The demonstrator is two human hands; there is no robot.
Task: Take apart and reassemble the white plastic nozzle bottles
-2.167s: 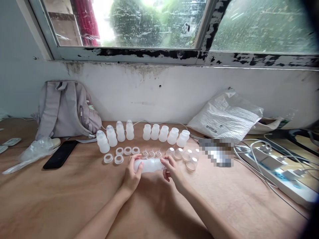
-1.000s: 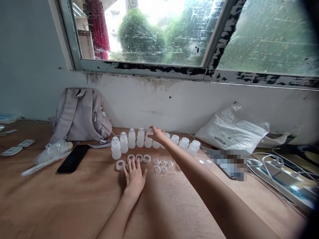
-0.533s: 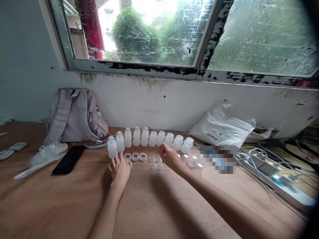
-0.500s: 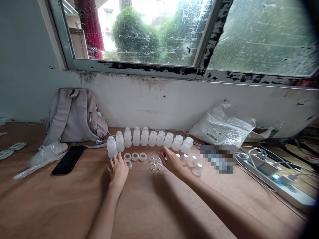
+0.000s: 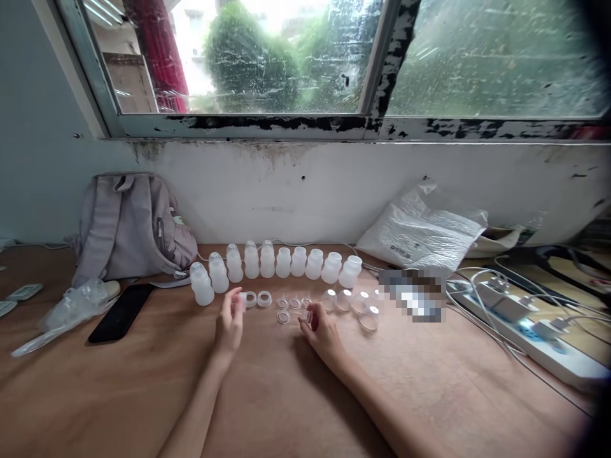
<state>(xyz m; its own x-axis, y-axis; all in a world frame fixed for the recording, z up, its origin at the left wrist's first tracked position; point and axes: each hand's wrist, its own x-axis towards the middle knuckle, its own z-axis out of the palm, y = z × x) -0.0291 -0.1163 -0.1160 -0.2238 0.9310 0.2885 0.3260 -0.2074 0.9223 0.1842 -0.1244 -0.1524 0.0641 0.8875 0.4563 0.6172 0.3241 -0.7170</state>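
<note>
My left hand [image 5: 230, 323] is closed in a pinch, with a white collar ring [image 5: 243, 298] partly showing at its fingertips. Two more white collar rings [image 5: 264, 298] lie just to its right. My right hand [image 5: 323, 331] pinches a clear bottle nipple [image 5: 306, 314] low over the table. Beside it several clear nipples [image 5: 282, 303] lie flat. Clear dome caps [image 5: 368, 319] stand to the right of that hand. Behind both hands runs a curved row of frosted baby bottles: those on the left, such as this capped bottle [image 5: 201, 284], wear clear caps, while the right ones, like this open bottle [image 5: 350, 272], are uncapped.
On the left are a grey backpack [image 5: 131, 226], a black phone [image 5: 120, 313] and a crumpled plastic bag [image 5: 76, 305]. To the right sit a white plastic mailer [image 5: 424, 226], a blurred-out patch [image 5: 413, 296] and a power strip [image 5: 539, 346] with cables.
My left hand has come off the leftmost bottle and moved to the collar rings, taking one. My right hand has lowered toward me and now pinches a nipple. The view has shifted slightly.
</note>
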